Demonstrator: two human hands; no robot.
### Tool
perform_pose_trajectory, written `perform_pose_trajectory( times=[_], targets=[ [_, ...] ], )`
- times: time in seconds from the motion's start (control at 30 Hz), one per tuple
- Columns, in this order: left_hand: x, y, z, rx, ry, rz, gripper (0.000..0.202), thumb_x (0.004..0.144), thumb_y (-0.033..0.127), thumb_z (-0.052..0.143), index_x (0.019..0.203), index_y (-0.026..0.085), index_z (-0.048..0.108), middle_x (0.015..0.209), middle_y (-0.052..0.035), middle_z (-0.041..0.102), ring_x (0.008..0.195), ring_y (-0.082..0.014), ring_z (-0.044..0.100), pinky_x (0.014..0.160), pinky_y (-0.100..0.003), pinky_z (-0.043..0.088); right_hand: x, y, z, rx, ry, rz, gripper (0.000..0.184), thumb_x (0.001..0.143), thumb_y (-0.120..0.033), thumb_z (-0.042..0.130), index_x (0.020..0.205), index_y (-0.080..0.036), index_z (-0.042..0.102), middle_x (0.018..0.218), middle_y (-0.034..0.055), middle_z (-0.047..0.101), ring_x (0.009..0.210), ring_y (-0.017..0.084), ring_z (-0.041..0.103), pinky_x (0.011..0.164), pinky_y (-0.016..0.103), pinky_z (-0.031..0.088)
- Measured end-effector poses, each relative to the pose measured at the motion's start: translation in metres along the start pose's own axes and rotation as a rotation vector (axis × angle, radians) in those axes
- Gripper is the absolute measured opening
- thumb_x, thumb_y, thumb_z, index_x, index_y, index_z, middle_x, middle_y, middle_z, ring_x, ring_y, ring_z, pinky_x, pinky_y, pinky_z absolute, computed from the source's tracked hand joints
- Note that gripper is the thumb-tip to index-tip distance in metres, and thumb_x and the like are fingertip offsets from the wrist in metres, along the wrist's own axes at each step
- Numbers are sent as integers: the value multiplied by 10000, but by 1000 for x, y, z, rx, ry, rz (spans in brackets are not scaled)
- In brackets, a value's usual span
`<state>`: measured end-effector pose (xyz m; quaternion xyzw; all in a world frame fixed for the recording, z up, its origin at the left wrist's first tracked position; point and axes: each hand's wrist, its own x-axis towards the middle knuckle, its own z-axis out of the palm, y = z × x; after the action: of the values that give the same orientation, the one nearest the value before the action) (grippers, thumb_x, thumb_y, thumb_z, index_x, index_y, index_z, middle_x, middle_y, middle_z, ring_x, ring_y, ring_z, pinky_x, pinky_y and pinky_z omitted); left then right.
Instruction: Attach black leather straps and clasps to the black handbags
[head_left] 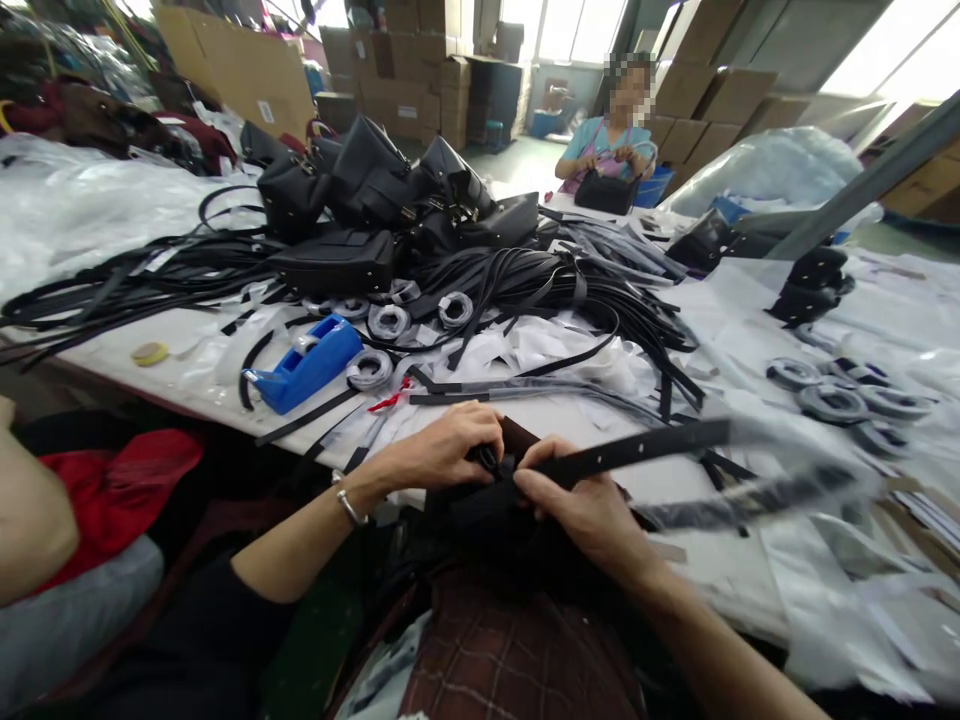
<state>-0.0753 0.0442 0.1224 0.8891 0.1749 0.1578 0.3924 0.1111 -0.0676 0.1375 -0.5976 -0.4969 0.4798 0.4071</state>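
Note:
A dark bag [487, 515] rests in my lap against the table edge, its lower part lost in shadow. My left hand [457, 445] is closed on its upper edge, beside a small black loop [487, 458]. My right hand [589, 500] pinches a black strap [637, 450] with punched holes near the bag's top. The strap's free end sticks out to the right, and a plastic-wrapped length [750, 500] below it is blurred. My fingertips almost meet, and the spot between them is partly hidden.
A blue tape dispenser [315, 362] and wrapped strap coils [370, 370] stand ahead on the left. Behind lie many black straps [517, 285] and piled black bags [367, 185]. More coils [832, 400] sit at right. A person [611, 150] holds a bag across the table; another's arm [34, 500] is at left.

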Motion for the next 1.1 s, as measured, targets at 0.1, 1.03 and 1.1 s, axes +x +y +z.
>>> perform_pose_trajectory(
  times=[0.1,1.03,1.1],
  targets=[
    [-10,-15,33,-63,71,106,117,853,235,664,968,220,650,1181,-87,628,1277,-260,468,1114,-434,333,-9,22,21,7,76,24,251,821,-457,674,794,-217,607,495,-67,504,434,102,460,447,222,360],
    [9,-24,97,-61,820,-23,242,942,286,578,1159,199,644,976,-60,609,955,-200,563,875,-376,479,-1,-56,-28,-727,-87,-449,73,920,-282,616,901,-245,675,957,21,702,895,171,660,799,261,498],
    [7,-25,99,-57,826,-13,235,945,290,573,1150,198,640,971,-60,610,943,-199,564,868,-374,477,11,-52,-14,-755,-100,-476,69,915,-267,619,961,-232,657,1054,49,685,980,195,641,874,300,482]
  ],
)
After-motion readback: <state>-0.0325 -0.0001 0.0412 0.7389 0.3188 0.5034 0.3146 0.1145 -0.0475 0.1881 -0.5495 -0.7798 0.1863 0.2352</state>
